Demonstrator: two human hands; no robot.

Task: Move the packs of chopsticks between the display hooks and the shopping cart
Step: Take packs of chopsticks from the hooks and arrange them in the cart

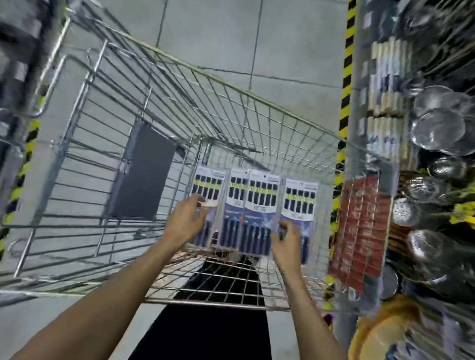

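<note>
Several packs of chopsticks (259, 209) with dark sticks and blue-white cards are fanned side by side over the near end of the wire shopping cart (165, 64). My left hand (187, 220) pinches the leftmost pack (208, 185) with thumb and fingers. My right hand (286, 242) curls round the lower edge of the packs on the right, beside the rightmost pack (299, 200). Both forearms reach in from below.
A display rack on the right carries more packaged chopsticks (387, 77), metal strainers (440, 125), red packs (361, 232) and yellow-handled utensils (473, 211). A yellow-black striped post (348, 61) runs along the rack. A grey flap (145, 171) hangs inside the cart. Grey tiled floor lies beneath.
</note>
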